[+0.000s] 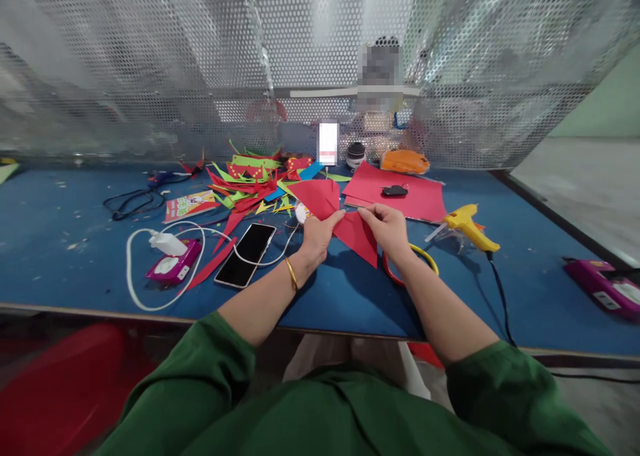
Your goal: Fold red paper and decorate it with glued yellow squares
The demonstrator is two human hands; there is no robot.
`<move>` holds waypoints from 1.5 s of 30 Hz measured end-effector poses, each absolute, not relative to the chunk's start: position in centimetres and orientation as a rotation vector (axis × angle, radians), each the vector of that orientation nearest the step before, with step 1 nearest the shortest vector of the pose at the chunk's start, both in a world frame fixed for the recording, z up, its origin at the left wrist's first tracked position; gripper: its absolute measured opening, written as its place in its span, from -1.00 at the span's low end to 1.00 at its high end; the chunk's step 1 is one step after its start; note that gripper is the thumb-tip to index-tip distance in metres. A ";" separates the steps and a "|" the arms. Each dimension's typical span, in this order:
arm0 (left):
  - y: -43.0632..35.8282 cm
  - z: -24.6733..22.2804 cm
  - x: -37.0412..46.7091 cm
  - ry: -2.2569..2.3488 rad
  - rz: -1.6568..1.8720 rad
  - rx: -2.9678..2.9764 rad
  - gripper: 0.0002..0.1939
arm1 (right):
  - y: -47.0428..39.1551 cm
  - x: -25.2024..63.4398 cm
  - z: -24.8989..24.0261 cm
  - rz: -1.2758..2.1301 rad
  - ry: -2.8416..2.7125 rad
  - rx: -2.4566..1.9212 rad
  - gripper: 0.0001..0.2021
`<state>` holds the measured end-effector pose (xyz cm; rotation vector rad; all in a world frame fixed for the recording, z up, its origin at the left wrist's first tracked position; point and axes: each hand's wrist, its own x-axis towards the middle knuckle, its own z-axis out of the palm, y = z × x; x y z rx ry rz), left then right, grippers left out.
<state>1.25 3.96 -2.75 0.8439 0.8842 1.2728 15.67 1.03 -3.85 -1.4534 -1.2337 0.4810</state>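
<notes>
Over the table's (345,303) near middle, the left hand (317,239) and right hand (387,228) pinch a red paper (356,236), angular, one flap pointing far left, one corner hanging toward the near right. A phone (246,255) lies left of it, a yellow glue gun (469,226) right. Beyond, coloured scraps (250,184) crowd the left and red sheets (423,204) lie right. The right forearm partly covers a red-and-yellow loop (428,255), hard to identify; the fingers cover the paper's middle.
</notes>
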 end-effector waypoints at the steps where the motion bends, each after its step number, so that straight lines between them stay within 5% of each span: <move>1: 4.0 -2.8 1.2 0.883 1.277 0.844 -0.63 | 1.0 15.6 -3.9 0.479 -1.237 -1.451 -0.68; 27: 4.8 -3.1 1.0 0.842 1.329 0.981 -0.66 | 0.5 14.8 -2.7 0.422 -1.254 -1.430 -0.67; 45: 3.8 -3.1 1.1 0.891 1.275 0.930 -0.63 | 0.9 14.7 -3.6 0.698 -1.193 -1.357 -0.75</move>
